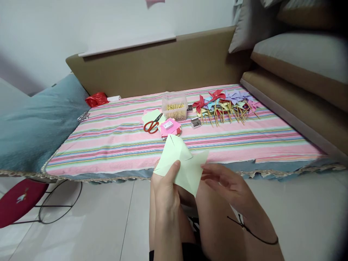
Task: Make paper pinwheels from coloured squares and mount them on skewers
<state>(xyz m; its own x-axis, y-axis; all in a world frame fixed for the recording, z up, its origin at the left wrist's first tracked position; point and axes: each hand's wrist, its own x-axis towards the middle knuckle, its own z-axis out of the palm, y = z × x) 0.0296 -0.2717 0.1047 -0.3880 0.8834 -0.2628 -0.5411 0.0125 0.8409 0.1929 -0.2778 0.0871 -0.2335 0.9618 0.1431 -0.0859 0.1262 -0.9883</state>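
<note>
A light green paper square [187,170] with slits running in from its corners is held up above my lap. My left hand [166,183] grips it, thumb pressed on top and the other fingers underneath. Beside the sheet's right edge, my right hand [227,185] has its fingers loosely curled and apart. Its fingertips are close to the paper; whether they touch it I cannot tell. Beyond the sheet lie a pink paper stack [175,127] with a small white box [168,124] on it, and red-handled scissors [152,126] resting on pale green paper [149,116].
A clear plastic box [179,115] of wooden sticks stands on the striped cloth [114,141]. To its right are a small open box [195,123] of dark bits and several paper pinwheels [217,96]. A red bag [96,99] lies far left; a red stool [21,199] is at lower left.
</note>
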